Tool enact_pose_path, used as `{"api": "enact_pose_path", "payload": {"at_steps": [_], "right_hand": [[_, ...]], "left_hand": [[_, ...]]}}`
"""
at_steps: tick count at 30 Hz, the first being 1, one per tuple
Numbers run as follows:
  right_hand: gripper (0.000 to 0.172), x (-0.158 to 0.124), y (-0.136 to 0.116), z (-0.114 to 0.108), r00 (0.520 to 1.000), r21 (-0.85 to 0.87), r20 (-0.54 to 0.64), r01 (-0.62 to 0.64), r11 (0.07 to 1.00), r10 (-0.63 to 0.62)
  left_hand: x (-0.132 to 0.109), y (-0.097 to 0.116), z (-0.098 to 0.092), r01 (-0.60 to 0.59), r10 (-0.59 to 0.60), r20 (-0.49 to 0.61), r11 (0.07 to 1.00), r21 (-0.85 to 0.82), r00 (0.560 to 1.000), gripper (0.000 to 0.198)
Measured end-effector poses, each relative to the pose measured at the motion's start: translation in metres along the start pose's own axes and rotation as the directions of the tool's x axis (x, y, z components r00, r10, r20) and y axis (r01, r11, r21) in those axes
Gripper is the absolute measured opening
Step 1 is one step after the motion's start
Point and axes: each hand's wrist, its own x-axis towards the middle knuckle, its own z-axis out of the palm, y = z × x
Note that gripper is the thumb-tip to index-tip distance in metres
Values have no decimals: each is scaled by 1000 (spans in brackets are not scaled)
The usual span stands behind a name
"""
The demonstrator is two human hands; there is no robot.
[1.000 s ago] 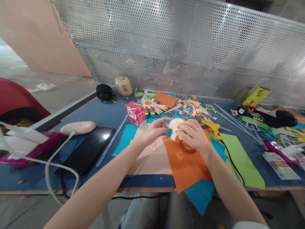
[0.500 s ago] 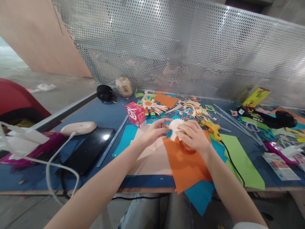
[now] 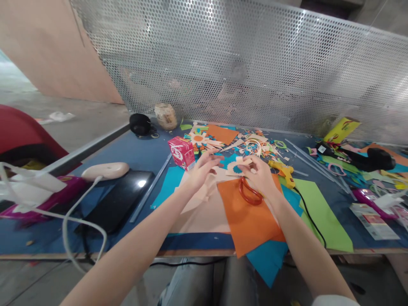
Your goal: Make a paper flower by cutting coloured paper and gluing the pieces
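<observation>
My right hand (image 3: 258, 172) pinches a pale paper ring (image 3: 230, 169) with a notched inner edge, holding it above the table. To its left, my left hand (image 3: 205, 168) is apart from the ring, fingers spread and slightly curled, with nothing in them. The red scissor-like handles (image 3: 251, 193) lie on an orange sheet (image 3: 255, 221) just below my right hand; the rest of that tool is hidden. Under my left hand are pale paper sheets (image 3: 204, 216). A yellow glue gun (image 3: 283, 171) lies just right of my right hand.
A pink box (image 3: 181, 153) stands behind my left hand. Paper flowers and scraps (image 3: 255, 146) cover the back middle. On the left lie a black phone (image 3: 124, 199) and white cable (image 3: 65, 225); green paper (image 3: 328, 216) lies right. A perforated metal screen (image 3: 239, 55) bounds the back.
The pale paper has turned in my right hand, so its round opening now shows. My left hand has drawn back from it to the left. The red handles are now uncovered.
</observation>
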Motion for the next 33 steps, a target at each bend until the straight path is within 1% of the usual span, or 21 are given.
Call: {"api": "enact_pose_path", "payload": {"at_steps": [1,2,3,4,6,9,12,14,17,21,25,29,33], "right_hand": [[17,1,1,2,989,107,7,-149,983,149],[22,2,2,4,965,202,25,-260,944,260],[26,2,2,5,941,276,52,-336,901,335],[28,3,2,6,921,330,81,-385,862,380],[30,3,1,7,900,384,141,-434,815,412],[30,2,2,8,892,377,185,-452,809,412],[30,0,5,9,896,365,204,-443,819,394],[30,0,6,10,896,362,217,-442,821,388],[29,-1,7,11,887,350,226,-460,816,403],[27,-1,3,11,880,346,227,-474,810,417],[25,-1,3,11,881,345,225,-472,811,417],[23,-1,4,11,893,328,214,-447,832,396],[20,-1,2,12,910,287,192,-411,865,368]], "left_hand": [[1,0,-1,-73,73,-18,997,32,997,47],[1,0,-1,-128,130,-24,990,52,991,48],[1,0,0,-161,162,-18,985,58,987,49],[1,1,1,-173,174,-9,983,54,985,50],[0,1,4,-169,169,-2,985,42,986,49],[-1,0,9,-151,151,1,988,36,988,48],[-1,-2,12,-126,126,20,991,53,992,46],[-1,-2,11,-110,111,-3,991,74,994,44],[0,-2,9,-107,114,-68,989,104,991,42],[0,-3,7,-112,122,-81,986,120,989,41],[-2,-1,8,-114,120,-63,988,103,991,40],[-3,-2,9,-105,106,-6,990,92,994,38],[-2,-6,8,-130,124,50,981,142,991,41]]}}
